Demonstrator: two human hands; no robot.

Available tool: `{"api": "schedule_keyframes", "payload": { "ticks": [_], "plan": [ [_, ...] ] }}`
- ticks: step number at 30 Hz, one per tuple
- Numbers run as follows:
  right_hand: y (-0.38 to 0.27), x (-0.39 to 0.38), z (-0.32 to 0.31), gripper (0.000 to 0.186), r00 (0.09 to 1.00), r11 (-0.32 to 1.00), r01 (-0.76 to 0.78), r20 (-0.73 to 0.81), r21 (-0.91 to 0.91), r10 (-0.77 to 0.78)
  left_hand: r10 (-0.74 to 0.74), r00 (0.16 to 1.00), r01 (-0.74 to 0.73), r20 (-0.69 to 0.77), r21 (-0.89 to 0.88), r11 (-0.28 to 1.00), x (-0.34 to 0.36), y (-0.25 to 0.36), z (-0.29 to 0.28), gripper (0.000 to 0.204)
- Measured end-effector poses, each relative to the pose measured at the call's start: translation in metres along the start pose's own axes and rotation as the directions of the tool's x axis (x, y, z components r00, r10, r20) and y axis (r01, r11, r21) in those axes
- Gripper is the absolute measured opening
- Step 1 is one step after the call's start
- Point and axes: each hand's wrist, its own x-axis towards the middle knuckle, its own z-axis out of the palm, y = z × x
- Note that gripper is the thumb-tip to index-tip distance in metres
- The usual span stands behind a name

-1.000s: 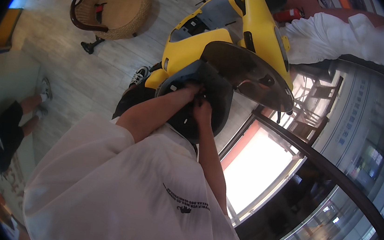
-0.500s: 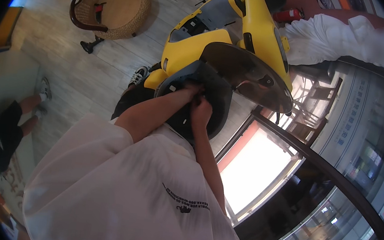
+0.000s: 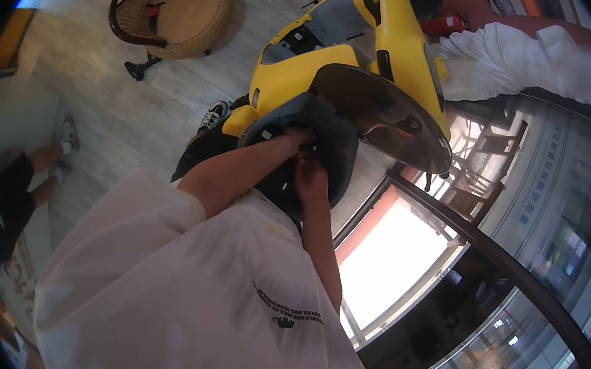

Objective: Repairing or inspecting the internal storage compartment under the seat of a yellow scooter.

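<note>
Left grip (image 3: 299,137) and right grip (image 3: 311,177) close together in dark tub (image 3: 342,150), yellow scooter (image 3: 281,76) just beyond, wicker chair (image 3: 194,15) farther left

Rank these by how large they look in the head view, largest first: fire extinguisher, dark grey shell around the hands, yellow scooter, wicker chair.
1. Yellow scooter
2. Wicker chair and dark grey shell: too alike to rank, the shell being partly covered
3. Fire extinguisher

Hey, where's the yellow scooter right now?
The yellow scooter is at the top of the head view, slightly right of centre, its yellow body just beyond the left hand and right hand. The wicker chair stands off to its left.
</note>
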Motion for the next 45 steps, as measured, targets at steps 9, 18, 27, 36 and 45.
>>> {"api": "schedule_keyframes", "payload": {
  "ticks": [9, 18, 27, 36, 45],
  "plan": [
    [0.007, 0.013, 0.015, 0.018, 0.973, 0.981, -0.131, -0.207, -0.144, 0.1, -0.015, 0.999, 0.013, 0.04, 0.046, 0.999, 0.034, -0.015, -0.011, 0.018],
    [-0.005, 0.018, -0.004, 0.018, 0.911, 0.883, -0.398, -0.011, 0.249, 0.413, -0.104, 0.994, 0.103, 0.028, 0.032, 0.994, 0.012, -0.006, -0.012, 0.018],
    [0.028, 0.022, 0.002, 0.018, 0.967, 0.94, 0.137, -0.163, -0.313, -0.195, 0.127, 0.992, -0.126, -0.014, 0.035, 0.991, 0.026, -0.014, -0.009, 0.018],
    [0.03, 0.0, 0.034, 0.03, 0.774, -0.501, 0.035, 0.341, -0.865, -0.534, 0.125, 0.99, -0.123, -0.064, 0.034, 0.992, 0.013, -0.006, -0.011, 0.017],
    [0.024, 0.005, 0.011, 0.019, 0.882, 0.076, 0.165, 0.112, -0.983, -0.459, 0.152, 0.987, -0.159, 0.055, 0.491, 0.856, 0.033, -0.011, -0.013, 0.02]
  ]
}}
